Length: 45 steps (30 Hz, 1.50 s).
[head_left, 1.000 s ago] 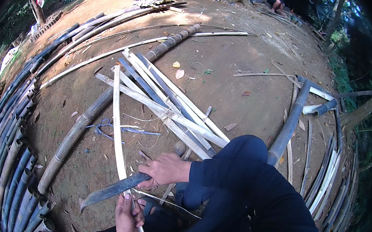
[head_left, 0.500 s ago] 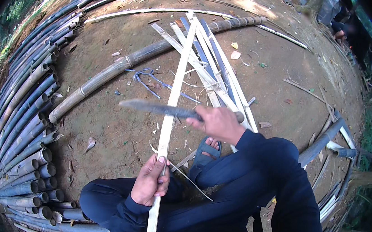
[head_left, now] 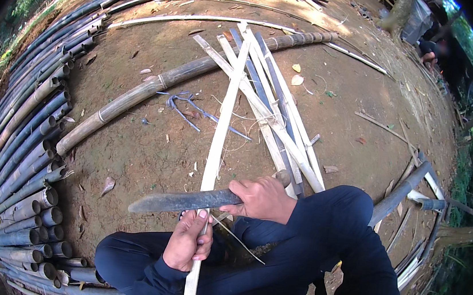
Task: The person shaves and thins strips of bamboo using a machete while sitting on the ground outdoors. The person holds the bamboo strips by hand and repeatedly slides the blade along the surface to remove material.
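The bamboo strip [head_left: 216, 145] was pale cream, almost white, with a faint yellow tinge. Across it lay the knife blade [head_left: 182, 201], dull dark grey with lighter worn streaks. The sleeves and trousers [head_left: 317, 254] below the strip were plain dark navy, without pattern. Right of the strip, the loose slats [head_left: 285, 124] were whitish on some faces and blue-grey on others. Left of the strip, the long bamboo pole [head_left: 138, 94] was grey-brown with paler rings at its joints, and the tangled cord [head_left: 186, 105] was bluish purple. The ground [head_left: 150, 150] was reddish brown. The stacked poles [head_left: 23, 142] far left were grey-green with dark hollow ends.
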Tool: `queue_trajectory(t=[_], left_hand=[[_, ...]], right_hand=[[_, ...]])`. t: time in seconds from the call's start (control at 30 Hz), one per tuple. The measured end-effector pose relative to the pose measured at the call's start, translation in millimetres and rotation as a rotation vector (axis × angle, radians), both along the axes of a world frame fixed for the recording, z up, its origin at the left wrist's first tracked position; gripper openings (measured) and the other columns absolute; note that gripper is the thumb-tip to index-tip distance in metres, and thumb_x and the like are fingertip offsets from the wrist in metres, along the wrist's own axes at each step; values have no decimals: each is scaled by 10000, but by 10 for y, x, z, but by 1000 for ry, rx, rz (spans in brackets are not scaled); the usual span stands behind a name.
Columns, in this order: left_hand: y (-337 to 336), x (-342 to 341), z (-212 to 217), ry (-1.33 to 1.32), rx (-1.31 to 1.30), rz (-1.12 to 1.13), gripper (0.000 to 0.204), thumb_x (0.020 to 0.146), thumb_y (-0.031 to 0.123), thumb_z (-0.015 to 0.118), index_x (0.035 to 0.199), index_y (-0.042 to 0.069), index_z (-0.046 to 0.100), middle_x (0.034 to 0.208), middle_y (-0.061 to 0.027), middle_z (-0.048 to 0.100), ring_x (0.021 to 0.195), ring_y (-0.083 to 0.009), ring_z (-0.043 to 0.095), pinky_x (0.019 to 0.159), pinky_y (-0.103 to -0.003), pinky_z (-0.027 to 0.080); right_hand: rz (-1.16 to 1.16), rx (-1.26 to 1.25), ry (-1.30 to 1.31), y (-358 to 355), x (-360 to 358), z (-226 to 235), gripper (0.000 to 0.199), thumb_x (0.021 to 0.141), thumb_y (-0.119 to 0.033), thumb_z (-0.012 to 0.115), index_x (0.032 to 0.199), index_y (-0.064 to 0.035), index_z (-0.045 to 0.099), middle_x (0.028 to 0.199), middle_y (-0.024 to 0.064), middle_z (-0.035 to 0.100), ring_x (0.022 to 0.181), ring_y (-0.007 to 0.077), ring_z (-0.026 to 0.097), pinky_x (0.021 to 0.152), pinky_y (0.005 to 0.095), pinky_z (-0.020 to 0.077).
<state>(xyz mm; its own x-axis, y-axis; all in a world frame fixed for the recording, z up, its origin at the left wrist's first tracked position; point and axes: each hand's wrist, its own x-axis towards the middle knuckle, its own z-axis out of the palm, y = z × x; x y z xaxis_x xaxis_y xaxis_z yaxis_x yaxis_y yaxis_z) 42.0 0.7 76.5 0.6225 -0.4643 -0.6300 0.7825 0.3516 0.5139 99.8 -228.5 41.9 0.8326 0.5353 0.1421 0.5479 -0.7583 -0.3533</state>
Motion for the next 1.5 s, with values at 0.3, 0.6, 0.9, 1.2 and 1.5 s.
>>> queue_trajectory(t=[0.3,0.6,0.9,1.2,1.5], left_hand=[[39,-43,-19,-39,-13,-54,170,1074,261,388,1005,107,417,568,-2,330,362,-81,267,326,-236,251],[160,-328,-122,-82,35,-183,182,1065,287,416,1011,114,438,574,-5,322,382,-85,265,341,-242,249],[217,-259,-114,-44,-16,-37,192,1072,262,405,1023,77,431,587,-10,354,385,-85,286,348,-238,266],[153,-286,-58,-90,-19,-78,185,1069,295,394,1041,114,424,571,-12,302,391,-92,249,350,-248,241],[77,-371,-87,-60,137,-13,152,1060,288,433,1015,147,465,599,32,381,399,-66,344,328,-199,284]], right_hand=[[-123,14,-44,-245,306,-94,617,957,-664,396,899,-81,588,530,145,581,493,338,643,504,479,538],[-497,71,118,-886,863,-31,629,979,-609,411,950,-24,642,564,198,594,596,407,653,587,513,528],[-65,28,-33,-93,162,4,534,931,-601,526,817,-81,558,599,116,596,522,341,637,477,454,508],[60,68,-31,-193,156,111,535,930,-606,520,859,-79,572,593,147,601,535,366,646,495,485,512],[-350,473,470,-110,295,141,450,949,-464,612,874,-20,627,558,106,532,512,232,543,519,395,430]])
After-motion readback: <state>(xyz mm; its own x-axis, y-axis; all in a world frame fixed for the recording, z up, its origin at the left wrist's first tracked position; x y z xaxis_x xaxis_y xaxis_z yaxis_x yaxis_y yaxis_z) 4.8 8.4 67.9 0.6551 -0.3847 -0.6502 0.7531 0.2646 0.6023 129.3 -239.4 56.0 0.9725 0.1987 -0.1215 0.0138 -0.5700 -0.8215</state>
